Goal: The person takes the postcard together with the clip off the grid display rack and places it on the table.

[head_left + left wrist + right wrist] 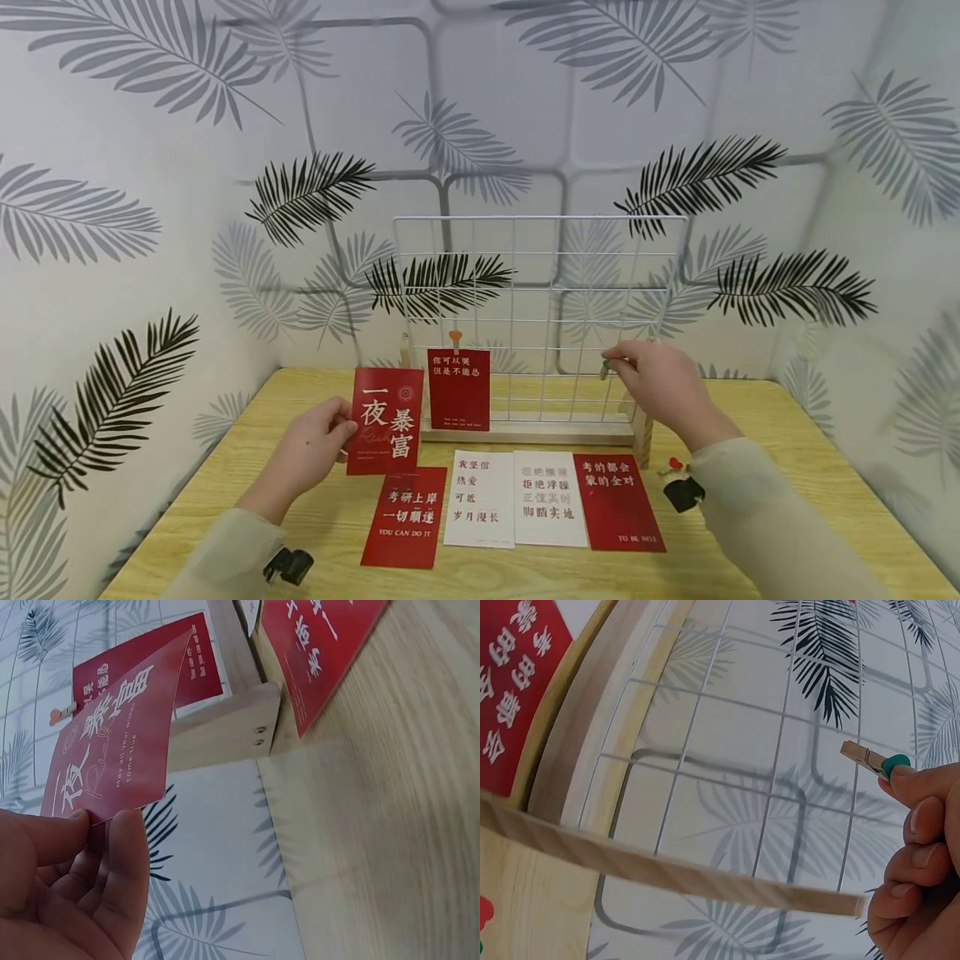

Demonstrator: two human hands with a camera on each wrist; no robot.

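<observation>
My left hand [311,446] pinches a red card [386,422] with white lettering by its edge, thumb on the front, as the left wrist view also shows. The card is held up left of another red card [459,392], which hangs on the white wire grid [532,321] from a clip [455,338] with an orange top. Over by the grid's right side, my right hand [667,387] pinches a small wooden clothespin [864,756] by its green end. The clothespin's wooden tip points away from the fingers and grips nothing.
On the wooden table [315,533] lie a red card [405,517], two white cards [480,500] side by side and another red card [618,502]. A wooden base [532,432] holds the grid upright. Near the right wrist is a clip with a red heart [675,463].
</observation>
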